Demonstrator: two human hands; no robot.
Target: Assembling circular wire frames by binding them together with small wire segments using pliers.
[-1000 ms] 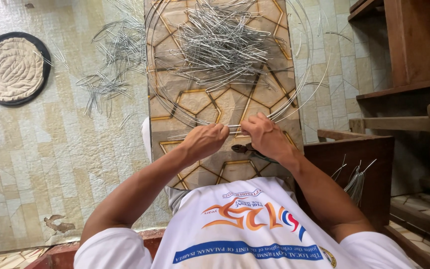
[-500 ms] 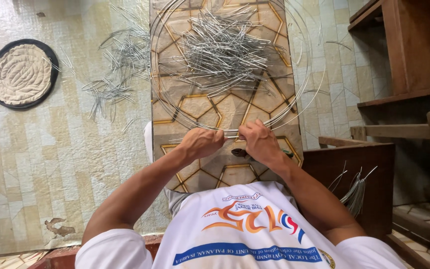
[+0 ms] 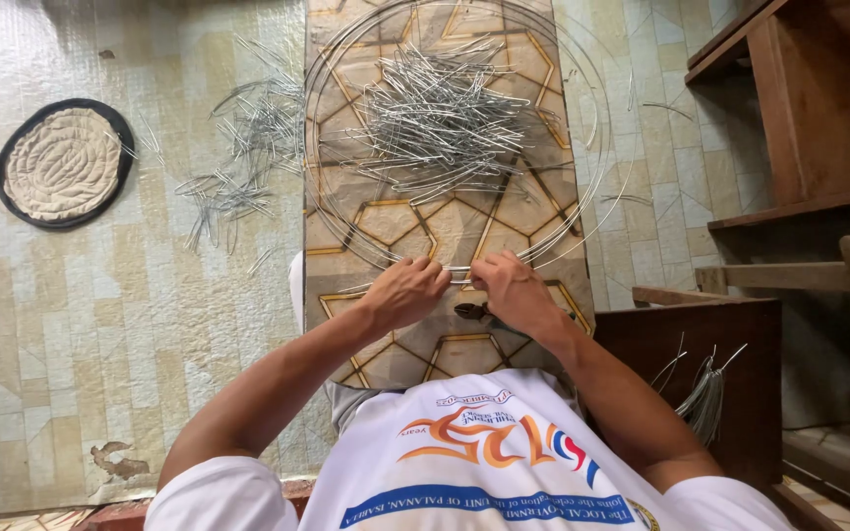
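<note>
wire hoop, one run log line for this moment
left hand: grips wire hoop | right hand: grips hoop | wire pile: on board

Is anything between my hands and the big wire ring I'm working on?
Nothing visible. The left hand and right hand both already pinch the near edge of the large round thin-wire hoop; the heap of short wire pieces lies farther away.

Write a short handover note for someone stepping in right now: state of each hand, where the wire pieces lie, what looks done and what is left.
Left hand and right hand: both pinch the near edge of the wire hoops, close together.
Bent wire pieces heaped on the patterned board; a looser pile on the floor to the left.
Small dark tool lies under the right hand.
Done: hoops coiled. Left: the heaps lie loose.
</note>
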